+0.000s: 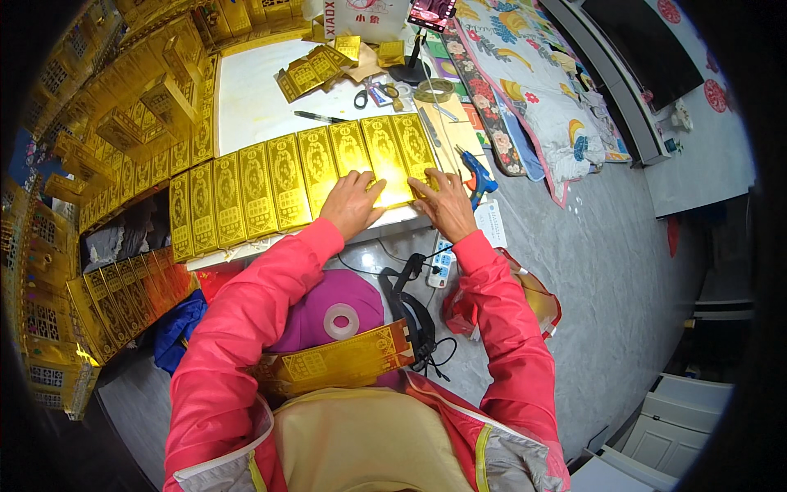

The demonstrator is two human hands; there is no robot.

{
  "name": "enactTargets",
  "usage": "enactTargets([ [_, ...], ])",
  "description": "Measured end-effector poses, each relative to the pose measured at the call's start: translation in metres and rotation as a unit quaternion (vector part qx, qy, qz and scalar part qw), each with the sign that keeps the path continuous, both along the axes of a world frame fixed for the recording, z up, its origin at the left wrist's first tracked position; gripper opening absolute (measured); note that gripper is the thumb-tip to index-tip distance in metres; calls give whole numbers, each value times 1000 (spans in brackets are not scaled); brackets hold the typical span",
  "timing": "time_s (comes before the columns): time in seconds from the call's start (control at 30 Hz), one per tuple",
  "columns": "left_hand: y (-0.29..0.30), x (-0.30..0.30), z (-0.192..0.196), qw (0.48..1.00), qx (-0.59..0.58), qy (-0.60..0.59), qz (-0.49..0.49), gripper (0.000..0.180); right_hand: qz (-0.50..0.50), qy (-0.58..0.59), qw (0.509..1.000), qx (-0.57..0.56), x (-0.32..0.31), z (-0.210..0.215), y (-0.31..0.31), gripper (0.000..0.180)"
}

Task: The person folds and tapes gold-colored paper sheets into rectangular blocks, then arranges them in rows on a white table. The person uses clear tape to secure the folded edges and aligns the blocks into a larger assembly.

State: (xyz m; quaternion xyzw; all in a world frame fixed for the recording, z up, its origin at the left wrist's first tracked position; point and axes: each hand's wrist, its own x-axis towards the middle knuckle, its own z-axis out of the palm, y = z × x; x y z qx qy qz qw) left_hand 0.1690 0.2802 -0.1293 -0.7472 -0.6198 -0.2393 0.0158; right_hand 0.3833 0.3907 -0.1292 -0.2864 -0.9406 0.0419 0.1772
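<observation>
Boxes [285, 176] in a row gleam gold, ornately patterned on top.

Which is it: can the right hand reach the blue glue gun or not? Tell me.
Probably yes: the right hand is close beside the blue glue gun, with nothing visible between.

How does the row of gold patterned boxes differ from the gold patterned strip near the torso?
The row of gold patterned boxes lies on the white table, the left hand and right hand on it; the gold patterned strip lies nearer the torso, touched by neither. The row is many pieces; the strip looks like one. Both are shiny.
</observation>
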Motion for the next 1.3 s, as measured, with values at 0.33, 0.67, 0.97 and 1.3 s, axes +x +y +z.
enactTargets([
  [0.33,0,2,0,1000,1,5,6,44,11,5,1000,-2,1,-2,3,49],
  [0.67,1,2,-2,1000,4,8,7,45,5,0,1000,-16,0,-1,2,46],
  [0.97,1,3,-2,1000,4,9,12,45,7,2,1000,-11,0,-1,2,47],
  [1.3,1,5,-4,1000,1,7,17,47,2,-5,1000,1,-1,-2,2,46],
])
